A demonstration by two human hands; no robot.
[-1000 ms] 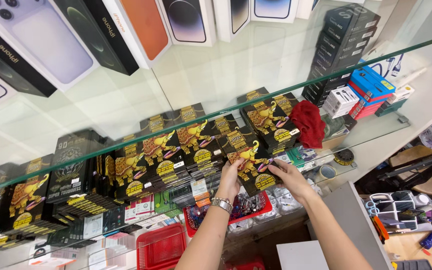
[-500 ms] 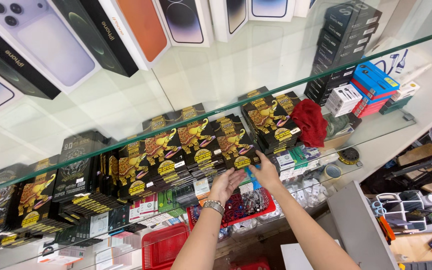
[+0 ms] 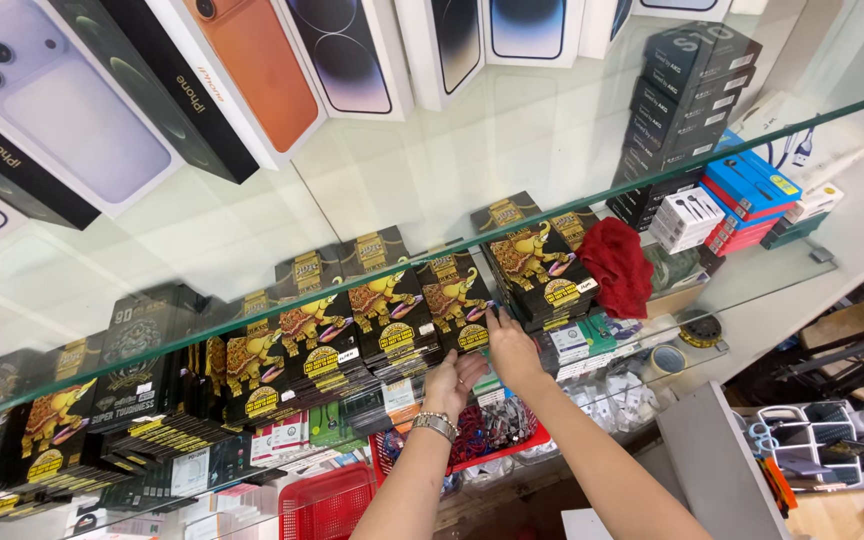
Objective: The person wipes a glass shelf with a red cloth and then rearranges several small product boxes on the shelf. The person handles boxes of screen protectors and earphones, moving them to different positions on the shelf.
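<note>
Clear glass shelf with rows of flat black packets with gold elephant art lying on it, plus a crumpled red cloth beside them.

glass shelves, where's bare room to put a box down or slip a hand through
The top glass shelf is bare between the phone boxes and its front edge. On the middle shelf there is a gap right of the red cloth, before the blue boxes. The black and gold packs, where both hands work, are packed tight.
</note>
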